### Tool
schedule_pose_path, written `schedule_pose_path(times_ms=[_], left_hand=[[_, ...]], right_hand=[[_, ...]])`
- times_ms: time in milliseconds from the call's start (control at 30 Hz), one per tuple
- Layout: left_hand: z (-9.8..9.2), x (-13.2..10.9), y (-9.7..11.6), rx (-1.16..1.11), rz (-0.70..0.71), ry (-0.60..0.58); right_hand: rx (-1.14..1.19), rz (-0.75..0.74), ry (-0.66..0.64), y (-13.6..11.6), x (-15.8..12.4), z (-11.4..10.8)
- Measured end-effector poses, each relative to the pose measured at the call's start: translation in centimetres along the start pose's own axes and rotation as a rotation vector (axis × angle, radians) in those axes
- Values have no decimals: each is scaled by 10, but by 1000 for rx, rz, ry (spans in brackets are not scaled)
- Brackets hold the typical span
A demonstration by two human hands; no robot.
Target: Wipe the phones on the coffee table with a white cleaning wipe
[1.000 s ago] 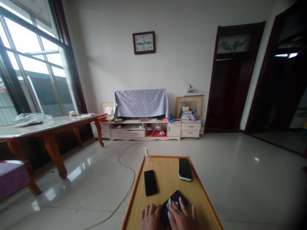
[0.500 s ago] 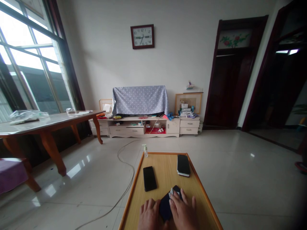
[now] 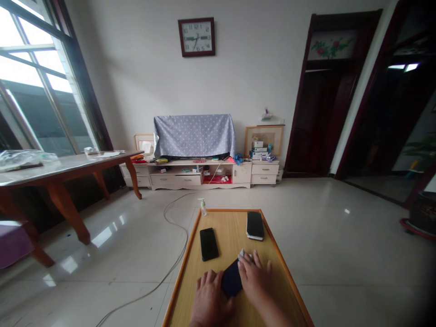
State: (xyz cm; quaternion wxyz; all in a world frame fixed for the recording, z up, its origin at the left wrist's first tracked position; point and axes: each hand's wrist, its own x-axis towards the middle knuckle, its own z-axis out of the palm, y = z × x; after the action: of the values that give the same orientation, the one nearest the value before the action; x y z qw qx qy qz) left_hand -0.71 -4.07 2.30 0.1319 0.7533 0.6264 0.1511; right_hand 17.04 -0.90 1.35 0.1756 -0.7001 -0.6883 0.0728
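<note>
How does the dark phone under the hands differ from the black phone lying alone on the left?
The dark phone lies slanted; the black phone lies nearly along the table. The left hand and right hand rest on the dark phone; nothing touches the black phone. A small white thing sits at the dark phone's far corner, none at the black phone. Both lie flat.

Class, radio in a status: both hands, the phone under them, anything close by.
Left hand flat against dark phone. Right hand flat, pressing pale wipe on it. Black phone, white-edged phone, small bottle beyond, apart.
</note>
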Motion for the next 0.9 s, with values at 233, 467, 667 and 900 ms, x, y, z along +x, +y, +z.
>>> schedule_pose_path(times_ms=[233,467,667,900], left_hand=[[-5,-1,6,-2,4,-16],[-2,-2,13,76,7,-9],[4,1,19,163,5,-28],[17,13,18,179,42,-27]], right_hand=[[177,-193,-95,-13,-56,-2],[119,-127,-34,38,-52,-24],[184,-165,-60,74,-50,-43],[337,-128,88,90,-51,-45]])
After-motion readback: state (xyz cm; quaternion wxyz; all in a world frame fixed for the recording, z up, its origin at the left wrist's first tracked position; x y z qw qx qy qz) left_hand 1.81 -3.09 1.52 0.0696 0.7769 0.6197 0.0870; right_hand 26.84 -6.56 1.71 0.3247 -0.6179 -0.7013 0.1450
